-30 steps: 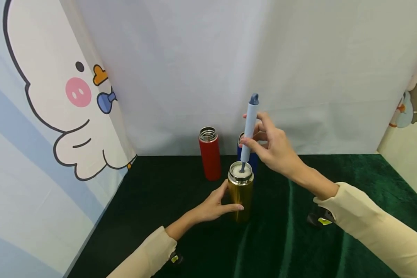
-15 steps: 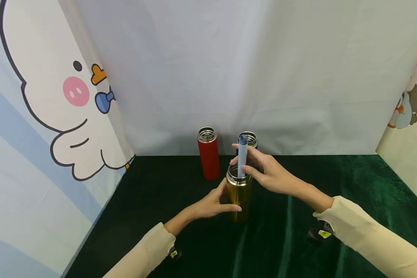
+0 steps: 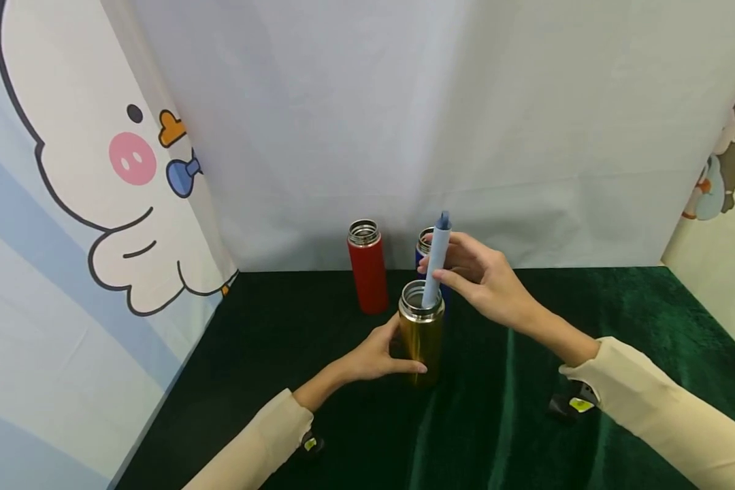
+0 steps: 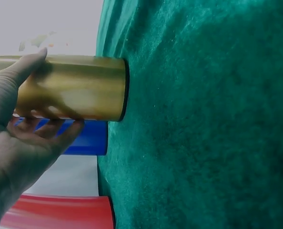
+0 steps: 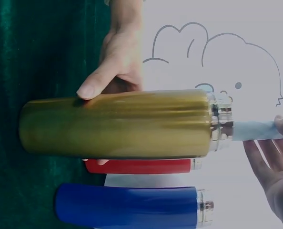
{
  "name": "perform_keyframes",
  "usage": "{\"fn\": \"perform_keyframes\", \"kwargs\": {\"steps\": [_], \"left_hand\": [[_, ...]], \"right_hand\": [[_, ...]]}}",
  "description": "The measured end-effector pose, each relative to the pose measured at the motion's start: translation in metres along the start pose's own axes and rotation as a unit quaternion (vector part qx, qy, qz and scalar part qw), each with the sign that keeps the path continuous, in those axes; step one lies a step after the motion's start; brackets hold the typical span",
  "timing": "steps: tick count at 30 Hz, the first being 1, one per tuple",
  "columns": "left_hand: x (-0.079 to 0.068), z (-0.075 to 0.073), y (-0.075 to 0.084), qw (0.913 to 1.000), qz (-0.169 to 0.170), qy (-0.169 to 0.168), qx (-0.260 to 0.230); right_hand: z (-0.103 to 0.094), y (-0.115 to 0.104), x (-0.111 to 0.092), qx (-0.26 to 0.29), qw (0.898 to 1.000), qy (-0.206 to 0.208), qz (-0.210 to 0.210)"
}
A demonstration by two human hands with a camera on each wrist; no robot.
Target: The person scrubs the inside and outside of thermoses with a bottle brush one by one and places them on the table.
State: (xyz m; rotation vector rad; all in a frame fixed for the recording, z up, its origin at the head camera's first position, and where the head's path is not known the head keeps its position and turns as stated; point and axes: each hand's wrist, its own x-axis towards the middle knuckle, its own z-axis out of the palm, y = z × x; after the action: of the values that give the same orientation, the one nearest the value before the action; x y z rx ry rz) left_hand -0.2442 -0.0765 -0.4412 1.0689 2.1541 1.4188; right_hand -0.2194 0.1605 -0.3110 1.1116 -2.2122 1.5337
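Handle [image 3: 437, 267] is pinched between thumb and fingers by the right grip [image 3: 490, 282], its lower end hidden inside the gold bottle [image 3: 421, 344]. That bottle is clasped round its body by the left grip [image 3: 372, 355], presumably for steadying. Behind, on the tabletop [image 3: 355, 435], red bottle [image 3: 369, 275] and blue bottle [image 5: 127, 205] are seen upright, the blue largely masked from the head view. The right grip is cut off in its wrist view.

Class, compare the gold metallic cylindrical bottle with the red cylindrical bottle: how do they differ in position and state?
The left hand grips the gold bottle; no hand holds the red bottle. A light-blue rod-shaped handle reaches into the gold bottle's mouth; none enters the red bottle's. The gold bottle stands in front, the red bottle farther back. Both are upright and uncapped, with silvery necks.
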Motion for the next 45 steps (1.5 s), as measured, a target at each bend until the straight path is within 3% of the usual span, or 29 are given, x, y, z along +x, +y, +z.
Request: {"fn": "perform_keyframes", "kwargs": {"steps": [7, 15, 24, 28, 31, 35, 39, 42, 45], "left_hand": [[-0.001, 0.005, 0.001, 1.0000, -0.002, 0.003, -0.001], [-0.001, 0.009, -0.001, 0.9993, -0.037, -0.008, 0.001], [-0.007, 0.007, 0.003, 0.9959, 0.000, 0.080, 0.042], [-0.018, 0.003, 0.009, 0.9856, 0.029, 0.141, 0.089], [-0.026, 0.002, 0.013, 0.9753, 0.031, 0.169, 0.139], [-0.034, 0.003, 0.014, 0.9636, 0.011, 0.180, 0.197], [-0.036, 0.004, 0.014, 0.9570, -0.004, 0.179, 0.228], [-0.036, 0.005, 0.012, 0.9560, -0.010, 0.177, 0.234], [-0.037, 0.005, 0.010, 0.9566, -0.013, 0.174, 0.234]], "right_hand": [[-0.003, -0.012, 0.002, -0.004, 0.997, 0.080, -0.013], [-0.005, -0.023, 0.004, -0.008, 0.990, 0.137, -0.023], [-0.010, -0.027, 0.002, -0.014, 0.976, 0.218, -0.012], [-0.014, -0.020, -0.007, 0.067, 0.957, 0.284, 0.004], [-0.013, -0.010, -0.018, 0.134, 0.939, 0.316, 0.035], [-0.002, 0.008, -0.031, 0.161, 0.935, 0.309, 0.070], [0.014, 0.024, -0.047, 0.142, 0.955, 0.251, 0.073], [0.022, 0.032, -0.057, 0.128, 0.968, 0.210, 0.048], [0.021, 0.034, -0.062, 0.147, 0.971, 0.188, 0.013]]}}
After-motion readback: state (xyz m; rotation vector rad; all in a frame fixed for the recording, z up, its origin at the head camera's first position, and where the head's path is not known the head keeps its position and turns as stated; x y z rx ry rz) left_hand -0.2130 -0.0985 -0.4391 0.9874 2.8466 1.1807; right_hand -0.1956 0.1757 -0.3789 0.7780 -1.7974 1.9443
